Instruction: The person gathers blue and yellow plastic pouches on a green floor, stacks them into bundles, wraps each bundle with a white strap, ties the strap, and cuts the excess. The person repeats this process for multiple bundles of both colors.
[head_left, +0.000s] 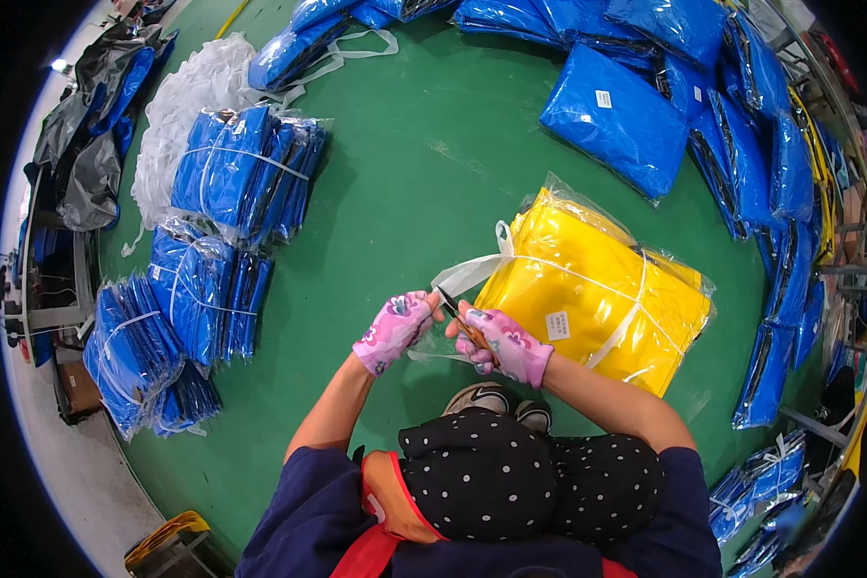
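Observation:
In front of me lies a yellow bundle (588, 270) of folded sheets in clear plastic, tied crosswise with white strap. A loose length of white strap (470, 274) runs from a loop at the bundle's left corner to my hands. My left hand (397, 329), in a pink flowered fingerless glove, is closed, its fingertips pinching the strap's end. My right hand (507, 347), gloved alike, is wrapped round a pair of scissors (450, 303) with dark blades and orange-brown handles. The blades point up and left, close to the strap and my left fingertips.
Strapped blue bundles (226, 173) stand on the green floor (395, 164) at left, beside a heap of white strap (188, 116). Many blue packages in plastic curve round the far and right sides; one blue package (612, 120) lies flat behind the yellow bundle. My shoes (480, 397) are close below.

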Motion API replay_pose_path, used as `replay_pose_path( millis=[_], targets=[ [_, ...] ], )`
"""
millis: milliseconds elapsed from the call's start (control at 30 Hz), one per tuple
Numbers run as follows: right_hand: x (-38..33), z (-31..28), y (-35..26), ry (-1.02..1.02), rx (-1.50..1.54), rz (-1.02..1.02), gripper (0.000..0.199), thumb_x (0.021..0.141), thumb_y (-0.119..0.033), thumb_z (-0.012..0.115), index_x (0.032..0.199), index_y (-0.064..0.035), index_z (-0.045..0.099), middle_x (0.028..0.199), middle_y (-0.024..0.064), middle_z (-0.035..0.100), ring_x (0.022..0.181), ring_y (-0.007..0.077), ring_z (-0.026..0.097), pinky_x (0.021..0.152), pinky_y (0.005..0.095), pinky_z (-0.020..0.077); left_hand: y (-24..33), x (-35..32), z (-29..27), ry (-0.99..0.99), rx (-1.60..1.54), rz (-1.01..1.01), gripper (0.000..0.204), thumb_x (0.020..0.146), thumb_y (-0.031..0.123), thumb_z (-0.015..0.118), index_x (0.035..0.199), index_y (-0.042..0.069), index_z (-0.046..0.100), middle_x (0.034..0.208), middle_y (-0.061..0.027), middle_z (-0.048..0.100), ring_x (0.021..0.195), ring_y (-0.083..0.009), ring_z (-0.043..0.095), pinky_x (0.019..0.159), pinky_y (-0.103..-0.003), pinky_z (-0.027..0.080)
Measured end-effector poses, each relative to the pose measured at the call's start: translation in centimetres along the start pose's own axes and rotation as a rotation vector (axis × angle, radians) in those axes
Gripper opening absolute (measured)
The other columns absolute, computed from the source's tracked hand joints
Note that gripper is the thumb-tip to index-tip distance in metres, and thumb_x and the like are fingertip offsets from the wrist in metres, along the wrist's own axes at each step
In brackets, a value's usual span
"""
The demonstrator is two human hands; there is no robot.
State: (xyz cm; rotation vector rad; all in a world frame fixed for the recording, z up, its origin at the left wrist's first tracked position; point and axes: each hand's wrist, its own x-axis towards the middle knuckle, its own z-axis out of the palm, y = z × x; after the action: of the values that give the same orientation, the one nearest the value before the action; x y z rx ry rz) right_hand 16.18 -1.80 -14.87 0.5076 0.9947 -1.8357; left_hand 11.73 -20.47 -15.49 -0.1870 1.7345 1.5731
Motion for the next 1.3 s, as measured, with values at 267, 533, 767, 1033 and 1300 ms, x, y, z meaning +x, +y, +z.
replay_pose_path(
  millis=[267, 533, 767, 1033, 1300],
  targets=[
    [0.0, -0.1, -0.9, -0.063, 0.015, -0.021, 0.032, 0.095, -0.039, 0.038, 0.090, -0.0102, 0.051, 0.060, -0.0069, 0.038, 0.045, 0.0041, 0.028, 0.041, 0.0197, 0.0239, -0.1, -1.0, 0.2, 0.013, 0.101, 0.044, 0.029, 0.093, 0.034, 0.049, 0.081, 0.010, 0.061, 0.051, 0.0087, 0.038, 0.046, -0.0025, 0.032, 0.043, -0.020, 0.023],
    [-4.2, -1.4, -1.7, -0.068, -0.077, -0.103, 0.037, 0.095, -0.043, 0.039, 0.095, -0.0092, 0.053, 0.056, -0.0095, 0.032, 0.043, 0.0011, 0.027, 0.038, 0.0178, 0.0218, -5.0, -1.5, -0.5, -0.636, 0.422, 0.059, 0.023, 0.092, 0.016, 0.048, 0.106, 0.001, 0.059, 0.084, -0.0027, 0.061, 0.078, -0.0099, 0.055, 0.074, -0.028, 0.047],
    [-17.8, -7.9, 1.0, 0.866, 0.037, -0.837, 0.018, 0.093, -0.022, 0.046, 0.090, -0.0057, 0.054, 0.059, -0.0043, 0.045, 0.045, 0.0046, 0.039, 0.041, 0.0189, 0.0318, -1.8, 1.4, -0.6, -0.478, 0.656, -0.137, 0.034, 0.092, 0.037, 0.050, 0.086, 0.005, 0.061, 0.069, 0.0002, 0.053, 0.066, -0.0120, 0.048, 0.064, -0.030, 0.045],
    [-9.0, -4.5, 0.2, 0.139, -0.262, -0.249, 0.034, 0.096, -0.037, 0.039, 0.091, -0.0059, 0.052, 0.057, -0.0063, 0.037, 0.046, 0.0032, 0.031, 0.041, 0.0181, 0.0259, -6.9, 4.3, 0.3, -0.157, 0.263, 0.068, 0.024, 0.088, 0.028, 0.058, 0.085, 0.003, 0.060, 0.062, 0.0018, 0.048, 0.056, -0.0076, 0.044, 0.049, -0.025, 0.038],
    [-3.2, -0.5, 0.5, 0.017, -0.211, 0.095, 0.041, 0.094, -0.050, 0.035, 0.087, -0.0127, 0.049, 0.060, -0.0079, 0.035, 0.048, 0.0029, 0.031, 0.042, 0.0182, 0.0261, -2.4, -2.5, -1.2, -0.022, 0.041, -0.067, 0.030, 0.091, 0.034, 0.052, 0.092, 0.005, 0.061, 0.050, 0.0051, 0.041, 0.042, -0.0051, 0.036, 0.038, -0.022, 0.029]
  ],
)
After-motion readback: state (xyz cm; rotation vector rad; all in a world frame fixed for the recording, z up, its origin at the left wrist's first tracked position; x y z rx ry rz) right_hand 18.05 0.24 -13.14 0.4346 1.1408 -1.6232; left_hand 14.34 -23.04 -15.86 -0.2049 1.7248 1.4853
